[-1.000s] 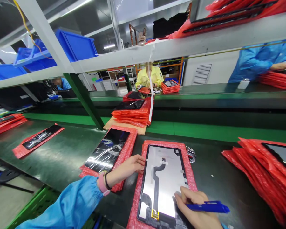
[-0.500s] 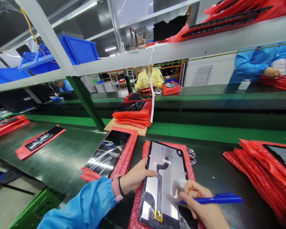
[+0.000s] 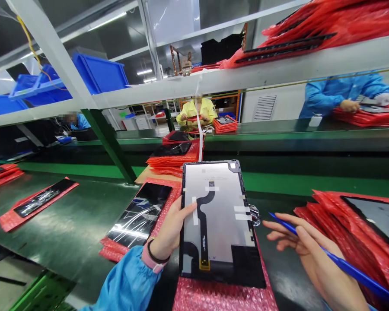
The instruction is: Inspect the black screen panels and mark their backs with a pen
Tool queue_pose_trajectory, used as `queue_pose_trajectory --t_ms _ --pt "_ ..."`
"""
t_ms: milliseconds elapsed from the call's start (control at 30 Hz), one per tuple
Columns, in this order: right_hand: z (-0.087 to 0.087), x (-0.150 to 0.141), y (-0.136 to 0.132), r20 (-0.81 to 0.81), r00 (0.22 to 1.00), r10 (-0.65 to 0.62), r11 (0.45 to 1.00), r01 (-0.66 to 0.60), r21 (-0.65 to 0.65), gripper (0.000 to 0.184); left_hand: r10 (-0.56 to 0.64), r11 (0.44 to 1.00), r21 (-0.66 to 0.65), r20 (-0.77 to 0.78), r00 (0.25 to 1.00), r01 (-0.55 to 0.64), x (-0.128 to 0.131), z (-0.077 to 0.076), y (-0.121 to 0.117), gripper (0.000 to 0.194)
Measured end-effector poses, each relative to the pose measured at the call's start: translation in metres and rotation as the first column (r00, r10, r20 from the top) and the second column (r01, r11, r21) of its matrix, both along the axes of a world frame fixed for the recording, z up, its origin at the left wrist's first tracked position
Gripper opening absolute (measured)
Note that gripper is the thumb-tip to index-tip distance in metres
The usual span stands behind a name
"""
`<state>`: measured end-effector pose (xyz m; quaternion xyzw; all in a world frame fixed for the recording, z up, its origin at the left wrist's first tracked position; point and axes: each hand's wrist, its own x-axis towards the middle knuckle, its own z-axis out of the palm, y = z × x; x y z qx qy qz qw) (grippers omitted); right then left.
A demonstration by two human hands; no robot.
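Note:
My left hand (image 3: 171, 224) grips the left edge of a tablet screen panel (image 3: 220, 229), thumb on its back. The panel shows a silvery back, a black frame, a dark ribbon cable and strips of white tape. It is raised and tilted above a red bubble-wrap bag (image 3: 227, 296). To the right of the panel and apart from it, my right hand (image 3: 317, 255) holds a blue pen (image 3: 350, 270) between thumb and fingers, with the other fingers partly spread. A small shiny metal object (image 3: 254, 215) lies by the panel's right edge; its kind is unclear.
Left of the panel, a glossy black screen (image 3: 142, 211) lies on red bubble wrap. Red bags with panels (image 3: 353, 242) are stacked at the right. Behind stands another red stack (image 3: 178, 162), below a white shelf beam (image 3: 246, 75). Co-workers sit across the bench.
The panel has been lifted off the bubble wrap and tipped up toward me by my left hand. My right hand has moved off the panel to the right, still with the pen.

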<state>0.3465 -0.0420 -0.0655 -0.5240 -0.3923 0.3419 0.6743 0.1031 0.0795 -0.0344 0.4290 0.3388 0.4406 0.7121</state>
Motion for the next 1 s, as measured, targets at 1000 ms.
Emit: queue_pose_trajectory --t_ms 1000 --pt "0.04 -0.015 0.064 0.497 0.855 -0.151 0.986 0.169 0.009 0.024 0.03 0.966 0.252 0.085 0.996 -0.051 0.031 0.022 0.025 0.031"
